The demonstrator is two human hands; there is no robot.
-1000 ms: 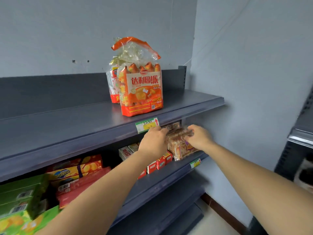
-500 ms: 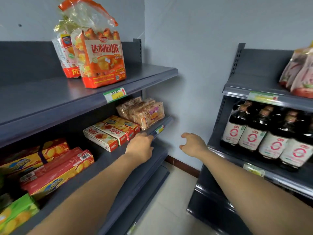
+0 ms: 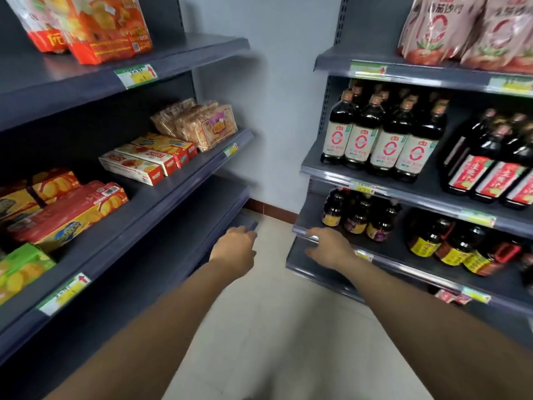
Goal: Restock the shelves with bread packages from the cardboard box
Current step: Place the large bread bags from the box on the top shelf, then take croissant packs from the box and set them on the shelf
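Bread packages [image 3: 202, 125] stand in a tight row at the far right end of the middle shelf [image 3: 184, 180] of the left rack, clear wraps upright, their broad labelled faces turned toward the aisle and their long axis running back into the shelf. In the head view, the only one there is, both hands hang well below and nearer than that row, out over the pale floor [image 3: 277, 327] between the two racks. The left hand [image 3: 235, 249] is loosely curled with nothing in it, just beside the front lip of the lower shelves of the left rack; the right hand [image 3: 331, 248] is likewise bare, fingers spread, close in front of the edge of the right rack's lower shelf [image 3: 403, 256], where dark sauce bottles [image 3: 383, 140] fill the levels above. The bread thus lies up, far and to the left of both hands, with the left hand on its side. The cardboard box is not in view, so which way it lies from the hands cannot be told; judging by the empty hands, the next package has to come from it, and the hand that fetches it will carry it up and left to the space beside the row.
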